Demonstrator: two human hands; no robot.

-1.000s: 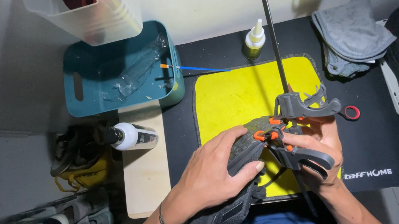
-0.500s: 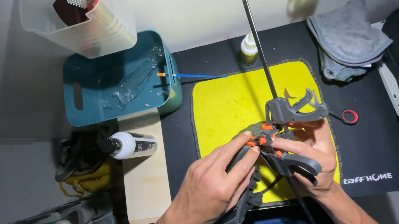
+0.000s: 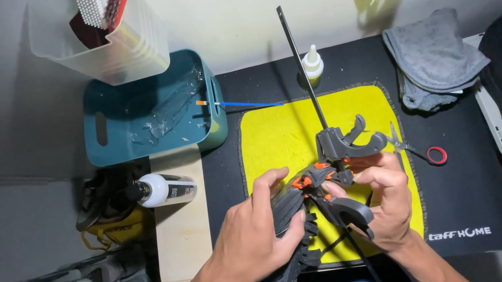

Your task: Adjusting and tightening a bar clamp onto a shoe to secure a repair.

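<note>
Right now you have a bar clamp (image 3: 337, 148) and a dark shoe (image 3: 288, 221) together over the near edge of the yellow mat (image 3: 288, 129), and the step in hand looks like fitting the clamp onto the shoe. Your left hand (image 3: 253, 229) lies spread over the shoe's upper side, its grip closed loosely around the shoe with the fingers pressing down on it. Your right hand (image 3: 386, 197) has its grip wrapped around the clamp's handle (image 3: 349, 209), thumb up by the grey jaw piece; the long bar runs away from you across the mat, past a small glue bottle (image 3: 313, 63) standing just beyond the mat's far edge. By my reading, the next move calls for holding the shoe steady while you squeeze the handle slowly, keeping the orange pads (image 3: 309, 178) square on the shoe so they don't slip. Small scissors with a red ring (image 3: 426, 152) lie just off the mat's right edge, near your right hand. Left of the mat sits a teal bin (image 3: 108, 148), and off its far right corner a grey cloth (image 3: 433, 60).
</note>
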